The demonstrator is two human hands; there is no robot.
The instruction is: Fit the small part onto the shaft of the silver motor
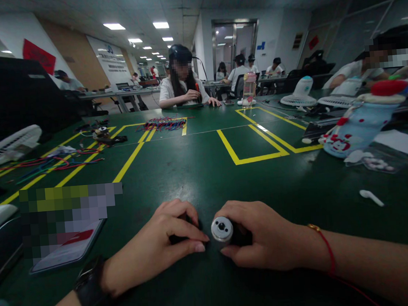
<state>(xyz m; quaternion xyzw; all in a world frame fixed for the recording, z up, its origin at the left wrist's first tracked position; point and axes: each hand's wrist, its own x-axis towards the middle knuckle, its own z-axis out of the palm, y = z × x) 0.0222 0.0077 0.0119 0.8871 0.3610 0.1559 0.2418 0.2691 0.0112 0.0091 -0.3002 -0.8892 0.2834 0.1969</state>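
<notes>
While it lies low in the middle of the frame, the small motor (222,229) shows a round silver end face with a dark centre and two tiny holes, its black body running back under the right hand (263,237). That hand wraps its fingers around the dark body, thumb lying along the underside. Just left of it, the left hand (161,243) curls tightly over a small dark part (177,238), mostly hidden beneath the fingers, with the thumb stretched toward the motor's silver face. A black watch (91,291) sits on the left wrist and a red cord (326,247) on the right.

Both hands rest on a dark green table (205,171) marked with yellow tape lines (249,151). A phone (68,248) lies at lower left, coloured wires (54,162) at middle left, a white earbud (371,198) at right, and a pale blue bottle (360,124) on its side further up. Across the table, at upper centre, a person (183,84) sits working, with others behind under ceiling lights.
</notes>
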